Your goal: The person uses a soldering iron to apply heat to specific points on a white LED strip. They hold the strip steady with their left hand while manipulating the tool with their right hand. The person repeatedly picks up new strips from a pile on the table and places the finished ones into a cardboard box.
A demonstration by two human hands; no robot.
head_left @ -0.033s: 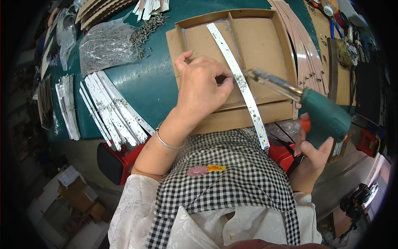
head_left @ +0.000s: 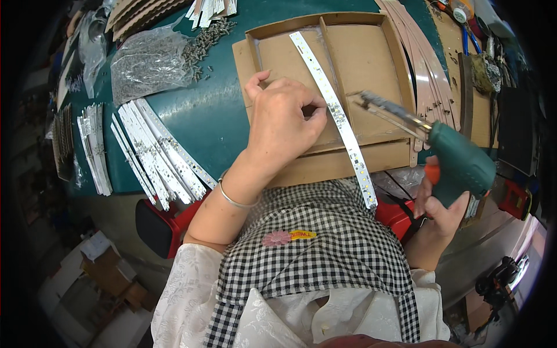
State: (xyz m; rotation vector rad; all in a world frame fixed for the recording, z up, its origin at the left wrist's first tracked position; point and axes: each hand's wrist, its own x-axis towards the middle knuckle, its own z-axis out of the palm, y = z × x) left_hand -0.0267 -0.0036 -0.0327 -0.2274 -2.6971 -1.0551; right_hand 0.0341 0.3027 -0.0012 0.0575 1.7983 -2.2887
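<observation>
A dark green table top (head_left: 214,124) fills much of the upper part of the frame. On it, in the upper middle, we see a big, flat, brown cardboard tray (head_left: 371,64) with low walls. Left of it lie a see-through plastic bag (head_left: 151,66) and, below that, a fanned pile of thin white strips (head_left: 154,153).

Right of the middle, we see a green plastic soldering gun (head_left: 461,162) with a long metal tip (head_left: 397,110). The right hand (head_left: 442,213) is wrapped around its handle.

One long, thin white strip with small yellow dots (head_left: 349,139) lies across the tray. It slants from the upper middle down to the right, and its low end pokes out over the apron (head_left: 313,261).

The left hand (head_left: 284,116) is nearer to the strip. Its thumb and pointing finger curl together by the strip's left edge, near its middle. We cannot tell if they pinch it. The metal tip points at the strip from the right, near but apart.

Small grey screws (head_left: 203,49) sit in the upper left.
</observation>
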